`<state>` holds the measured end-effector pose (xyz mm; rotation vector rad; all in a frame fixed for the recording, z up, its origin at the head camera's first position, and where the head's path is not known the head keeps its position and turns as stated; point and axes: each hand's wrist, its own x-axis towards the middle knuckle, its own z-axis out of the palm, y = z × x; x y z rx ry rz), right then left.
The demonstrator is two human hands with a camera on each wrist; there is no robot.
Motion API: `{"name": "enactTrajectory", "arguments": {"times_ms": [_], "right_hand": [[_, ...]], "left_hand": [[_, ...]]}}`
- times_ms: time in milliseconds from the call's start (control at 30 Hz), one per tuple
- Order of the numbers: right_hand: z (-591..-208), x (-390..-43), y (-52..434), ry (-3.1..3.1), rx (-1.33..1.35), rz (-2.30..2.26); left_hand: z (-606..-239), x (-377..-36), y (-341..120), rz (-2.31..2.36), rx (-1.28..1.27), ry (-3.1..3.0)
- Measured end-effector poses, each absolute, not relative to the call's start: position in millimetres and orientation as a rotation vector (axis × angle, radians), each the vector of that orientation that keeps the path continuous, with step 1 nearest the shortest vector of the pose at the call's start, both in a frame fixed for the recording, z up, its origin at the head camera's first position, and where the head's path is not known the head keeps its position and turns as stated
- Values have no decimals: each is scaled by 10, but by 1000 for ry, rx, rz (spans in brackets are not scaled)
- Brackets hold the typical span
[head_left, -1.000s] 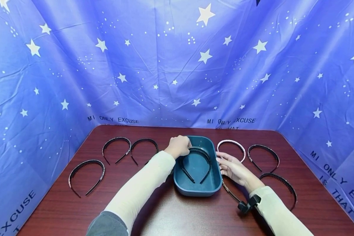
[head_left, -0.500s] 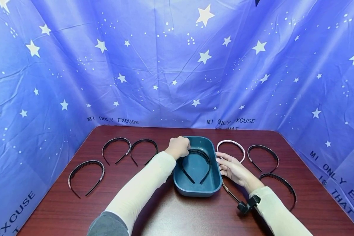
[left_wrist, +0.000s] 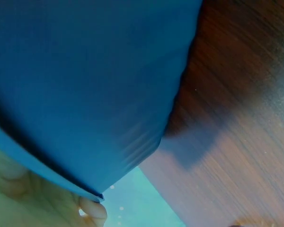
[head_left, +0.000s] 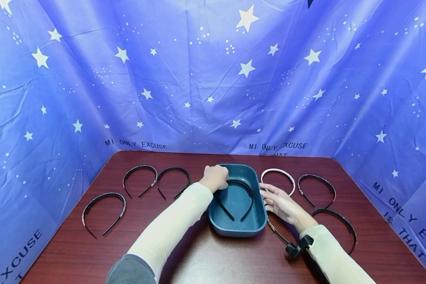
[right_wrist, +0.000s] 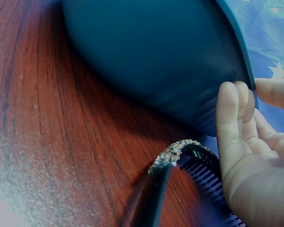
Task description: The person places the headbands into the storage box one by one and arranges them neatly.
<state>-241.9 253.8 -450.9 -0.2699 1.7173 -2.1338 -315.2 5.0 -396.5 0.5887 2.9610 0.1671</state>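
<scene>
A teal plastic bin stands mid-table with a black toothed headband inside it. At the bin's far left corner my left hand curls over the rim, its fingers partly hidden. The left wrist view has the bin's outer wall filling much of the frame, with the hand at its rim. My right hand grips the right side. In the right wrist view its fingers lie along the outer wall and one digit reaches the rim. Just below this hand lies a glittery black headband.
Left of the bin are three dark headbands, one nearest the left edge and others behind it. To the right lie a pink headband and two dark ones. Star-printed blue cloth surrounds the table.
My left hand has shifted very slightly leftward at the bin's far left corner. The bin, the right hand and the headbands stay where they were.
</scene>
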Motion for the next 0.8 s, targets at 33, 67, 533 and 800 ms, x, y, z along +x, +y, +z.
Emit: {"name": "enactTrajectory", "arguments": {"times_ms": [33, 67, 533, 800], "right_hand": [[-4510, -2419, 2538, 1718, -271, -2133], [-4510, -2419, 2538, 1718, -273, -2133], [-4508, -2425, 2530, 1718, -276, -2129], [-4506, -2425, 2539, 1716, -304, -2129]], "left_hand": [[-3969, -3153, 53, 161, 587, 2960], [-3973, -3152, 58, 155, 584, 2965], [-3950, -3152, 27, 215, 588, 2949], [-3906, -3179, -59, 500, 624, 2913]]}}
